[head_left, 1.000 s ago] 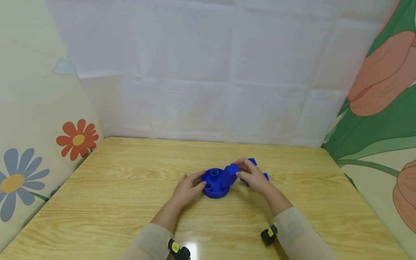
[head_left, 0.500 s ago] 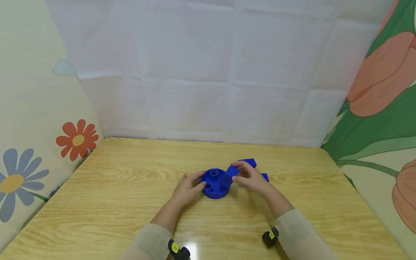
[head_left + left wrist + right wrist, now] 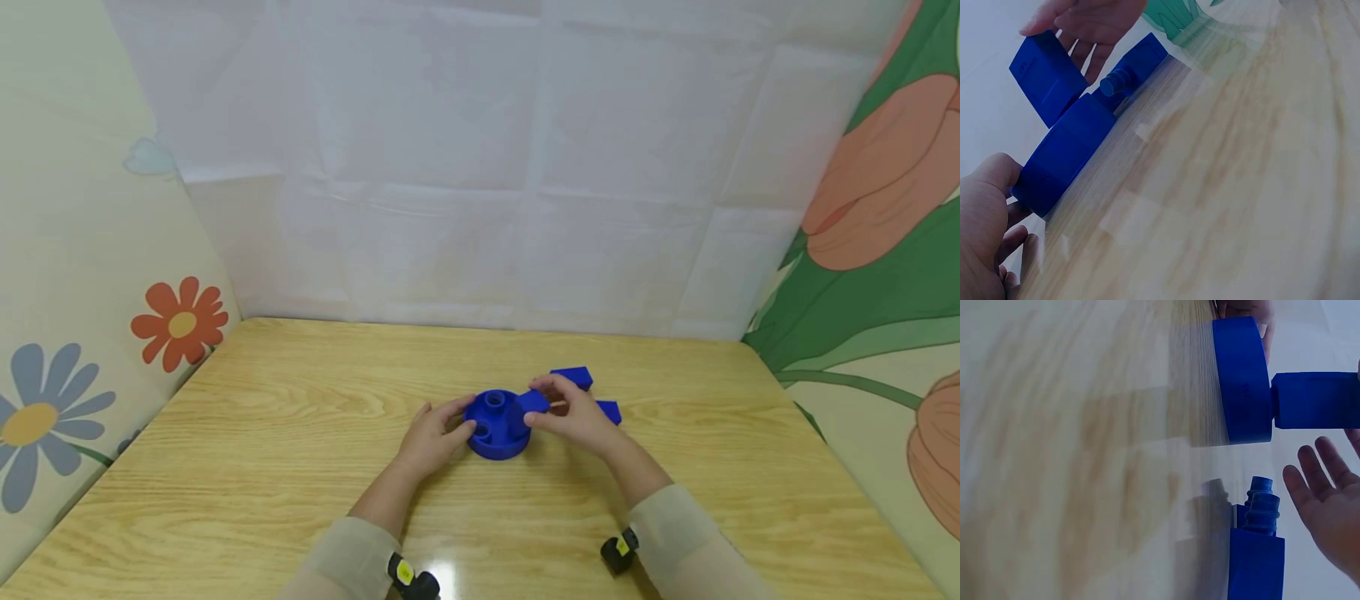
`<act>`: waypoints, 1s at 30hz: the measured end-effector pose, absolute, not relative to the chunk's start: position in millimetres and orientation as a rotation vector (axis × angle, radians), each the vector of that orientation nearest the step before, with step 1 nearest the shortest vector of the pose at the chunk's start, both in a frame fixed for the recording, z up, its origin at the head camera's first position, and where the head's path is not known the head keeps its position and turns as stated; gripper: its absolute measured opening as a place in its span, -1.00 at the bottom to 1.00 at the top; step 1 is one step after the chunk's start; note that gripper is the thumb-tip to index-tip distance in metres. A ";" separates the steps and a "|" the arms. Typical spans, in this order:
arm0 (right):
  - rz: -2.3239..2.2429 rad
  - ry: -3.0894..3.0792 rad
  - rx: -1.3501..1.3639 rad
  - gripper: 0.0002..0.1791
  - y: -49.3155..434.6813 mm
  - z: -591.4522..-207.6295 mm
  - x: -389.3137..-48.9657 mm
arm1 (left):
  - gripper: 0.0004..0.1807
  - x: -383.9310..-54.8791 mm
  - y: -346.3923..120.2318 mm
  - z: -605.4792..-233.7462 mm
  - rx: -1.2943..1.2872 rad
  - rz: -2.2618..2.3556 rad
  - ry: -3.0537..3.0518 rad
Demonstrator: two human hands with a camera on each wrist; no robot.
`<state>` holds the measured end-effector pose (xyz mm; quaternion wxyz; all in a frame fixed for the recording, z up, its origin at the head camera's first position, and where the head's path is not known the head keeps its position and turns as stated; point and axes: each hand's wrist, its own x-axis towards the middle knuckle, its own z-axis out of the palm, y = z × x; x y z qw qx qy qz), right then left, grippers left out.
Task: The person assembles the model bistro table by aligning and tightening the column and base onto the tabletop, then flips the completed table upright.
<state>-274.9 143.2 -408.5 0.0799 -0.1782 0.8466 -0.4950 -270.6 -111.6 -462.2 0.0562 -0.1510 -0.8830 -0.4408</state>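
A blue round dish-like base (image 3: 498, 450) with a raised rim and round sockets inside lies on the table. My left hand (image 3: 432, 437) grips its left edge, thumb and fingers at the rim. Over the base's right side rises a blue block (image 3: 532, 403), which my right hand (image 3: 576, 417) holds at its top end between thumb and fingertips. In the right wrist view this block (image 3: 1316, 400) meets the base (image 3: 1242, 381) through a narrower neck; the other fingers (image 3: 1314, 469) are spread apart from it.
Two more blue blocks lie on the wooden table (image 3: 315, 400), one behind my right hand (image 3: 573, 377) and another beside it (image 3: 611, 411). Threaded pegs (image 3: 1262, 509) stick out from their ends. A white cloth (image 3: 480, 167) hangs behind the table.
The held block's top end has come lower in the head view, its slant changing. My right hand has shifted slightly left with it. My left hand and the base stay put.
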 end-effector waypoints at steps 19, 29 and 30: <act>-1.570 2.440 -0.634 -0.60 148.7 -409.9 -273.4 | -0.53 -271.1 -111.9 -462.9 -0.457 -1.335 -2.670; -1.446 2.488 -0.573 -0.48 138.7 -408.2 -272.2 | -0.53 -270.7 -111.8 -462.4 -0.457 -1.317 -2.686; -1.434 2.493 -0.569 -0.47 137.2 -408.1 -272.3 | -0.53 -270.8 -111.7 -462.4 -0.455 -1.317 -2.687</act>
